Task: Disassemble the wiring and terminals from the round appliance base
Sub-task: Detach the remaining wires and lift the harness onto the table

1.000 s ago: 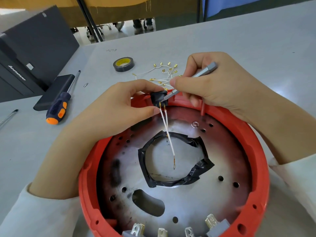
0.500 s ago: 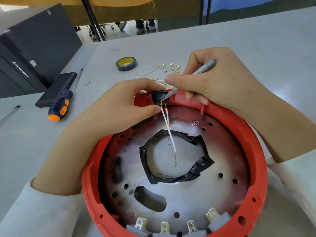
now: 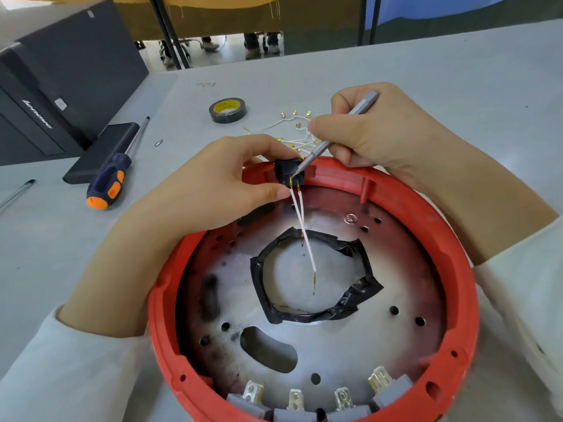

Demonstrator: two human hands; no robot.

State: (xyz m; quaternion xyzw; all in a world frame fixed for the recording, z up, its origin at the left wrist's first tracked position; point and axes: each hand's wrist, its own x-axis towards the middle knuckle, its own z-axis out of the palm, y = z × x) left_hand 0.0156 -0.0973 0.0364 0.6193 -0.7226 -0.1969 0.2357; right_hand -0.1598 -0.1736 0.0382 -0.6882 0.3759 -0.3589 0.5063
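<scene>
The round red appliance base [image 3: 457,300] fills the lower centre and right of the frame, lying open side up on the grey table [image 3: 457,71]. Inside it is a metal plate [image 3: 350,345] with scattered holes and a central opening edged in crumpled black tape [image 3: 353,296].

At the base's far rim, just above the middle of the frame, I pinch a small black switch block [image 3: 286,170] with my left hand [image 3: 213,190], thumb below and fingers curled over its top. Two white wires [image 3: 301,226] run from gold terminals on the block down over the plate, the longer one ending in a bare gold tip over the central opening.

My right hand [image 3: 380,132] grips a slim grey metal tool [image 3: 335,132] like a pen, fingers curled round its shaft, with its tip set against the top right edge of the switch block.

Along the near rim at the bottom of the frame, four grey terminal blocks [image 3: 393,394] with upright metal tabs sit in a row.

Behind my hands on the table lies a loose bundle of white wires with gold connectors [image 3: 292,129], and beside it, further left, a roll of black tape [image 3: 228,110]. At centre left rests a screwdriver with a blue and orange handle [image 3: 109,181], its shaft lying over a flat black slab [image 3: 103,153]. A black computer case [image 3: 61,71] stands in the upper left.
</scene>
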